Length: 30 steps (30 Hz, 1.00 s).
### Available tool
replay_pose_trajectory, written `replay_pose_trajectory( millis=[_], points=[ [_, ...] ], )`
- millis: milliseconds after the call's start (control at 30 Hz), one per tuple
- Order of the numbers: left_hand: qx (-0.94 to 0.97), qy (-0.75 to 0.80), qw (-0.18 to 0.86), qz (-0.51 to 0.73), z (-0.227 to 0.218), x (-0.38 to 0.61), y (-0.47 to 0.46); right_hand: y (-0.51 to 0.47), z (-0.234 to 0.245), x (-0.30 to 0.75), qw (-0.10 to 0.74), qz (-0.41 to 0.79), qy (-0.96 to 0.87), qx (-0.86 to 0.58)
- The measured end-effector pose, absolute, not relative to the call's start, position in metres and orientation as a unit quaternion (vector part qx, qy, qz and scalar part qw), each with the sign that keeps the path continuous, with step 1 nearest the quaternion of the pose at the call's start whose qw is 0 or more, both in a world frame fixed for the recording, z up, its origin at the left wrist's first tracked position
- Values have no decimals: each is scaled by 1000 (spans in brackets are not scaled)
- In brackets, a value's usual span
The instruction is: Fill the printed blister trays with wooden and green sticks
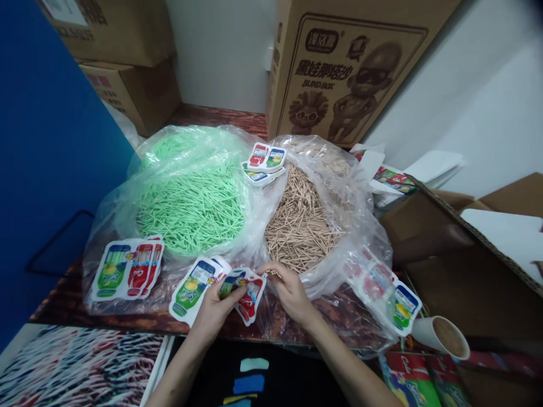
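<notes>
My left hand (218, 308) is closed on a bottle-shaped card pack (250, 294) with a green half and a red half, tilted toward me. Close to its right edge, my right hand (291, 291) pinches a small bundle of brown sticks (272, 273), their ends showing at the fingertips. Beyond my right hand lies a clear plastic bag holding a heap of brown sticks (303, 226). Another clear bag, to its left, holds a heap of thin green sticks (190, 209). Under and beside my left hand rest more printed card packs (193, 288).
Printed packs (127, 268) are stacked at the left, others (265, 158) between the bags. A paper cup (441, 337) lies tilted near an open carton (462, 277) at the right. A large cardboard box (352, 73) stands behind. Striped bundles (76, 364) sit at the lower left.
</notes>
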<state>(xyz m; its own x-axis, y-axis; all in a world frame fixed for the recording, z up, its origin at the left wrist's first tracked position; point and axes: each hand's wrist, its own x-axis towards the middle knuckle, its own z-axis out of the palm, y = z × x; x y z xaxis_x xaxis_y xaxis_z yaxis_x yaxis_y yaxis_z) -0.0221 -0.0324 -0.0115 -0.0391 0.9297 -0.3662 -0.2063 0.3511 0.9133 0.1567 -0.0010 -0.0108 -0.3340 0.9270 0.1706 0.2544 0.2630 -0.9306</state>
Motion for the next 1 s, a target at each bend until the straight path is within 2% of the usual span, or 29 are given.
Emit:
replay_pose_trajectory(
  millis=[300, 400, 567, 667, 733, 800, 900, 1000],
  points=[
    [346, 563, 609, 439, -17, -18, -33, 32, -21, 216, 427, 422, -556, -575],
    [353, 563, 606, 437, -16, -13, -31, 47, -27, 227, 373, 358, -599, -611],
    [367, 537, 628, 427, -14, -6, -27, 54, -38, 203, 245, 156, -696, -656],
    [383, 526, 637, 413, -11, -5, -25, 56, -41, 195, 224, 130, -701, -664],
    [392, 523, 632, 416, -10, -5, -25, 57, -40, 198, 258, 155, -689, -660],
    [393, 520, 630, 422, -12, -6, -25, 59, -36, 204, 327, 229, -645, -652],
    [395, 517, 629, 426, -17, -7, -27, 58, -24, 210, 446, 439, -500, -599],
    [399, 514, 630, 423, -22, -7, -28, 53, -4, 205, 478, 643, -351, -485]
  ],
)
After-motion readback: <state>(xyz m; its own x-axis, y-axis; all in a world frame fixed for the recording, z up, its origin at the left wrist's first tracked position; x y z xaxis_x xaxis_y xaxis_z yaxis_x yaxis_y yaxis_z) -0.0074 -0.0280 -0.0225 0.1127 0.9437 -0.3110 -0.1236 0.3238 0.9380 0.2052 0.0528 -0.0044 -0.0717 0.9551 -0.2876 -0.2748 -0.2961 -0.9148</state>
